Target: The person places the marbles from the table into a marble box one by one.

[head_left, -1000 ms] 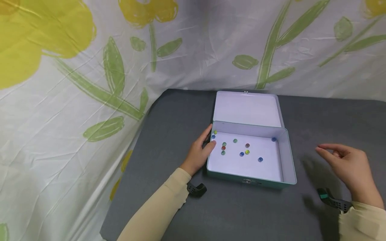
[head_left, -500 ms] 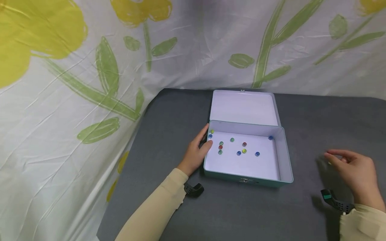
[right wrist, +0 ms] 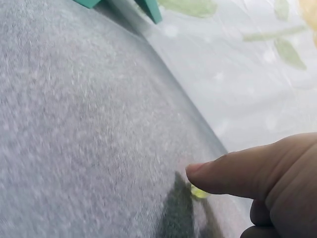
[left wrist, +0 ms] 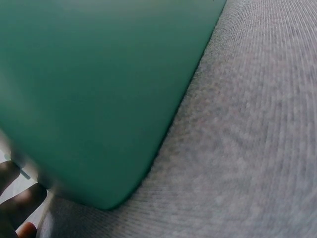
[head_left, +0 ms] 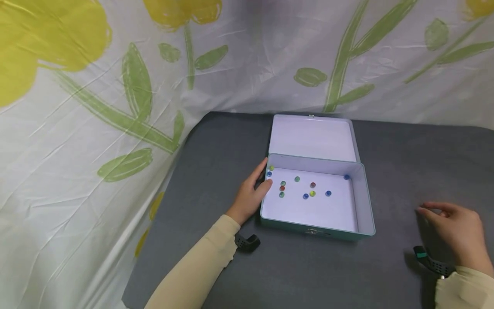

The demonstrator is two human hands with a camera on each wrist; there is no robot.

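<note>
In the head view a hinged green tin box [head_left: 318, 236] lies open on the dark table, its white inside holding several glass marbles, among them a blue marble [head_left: 328, 193], a yellow marble [head_left: 312, 193] and a red marble [head_left: 313, 185]. My left hand [head_left: 248, 199] grips the box's left wall, thumb over the rim and fingers along the outside. Off to the right of the box is my right hand [head_left: 455, 225], low over the table. It pinches a yellow marble [right wrist: 199, 192], which peeks out under a fingertip in the right wrist view and is mostly hidden.
The box's lid [head_left: 314, 137] is folded back onto the table [head_left: 231, 141] behind it. A white curtain [head_left: 262, 64] with printed flowers hangs along the back and left edges of the table.
My right hand has moved a little toward me and to the right, away from the box. Inside the box, one blue marble has rolled slightly toward the back. My left hand keeps its grip.
</note>
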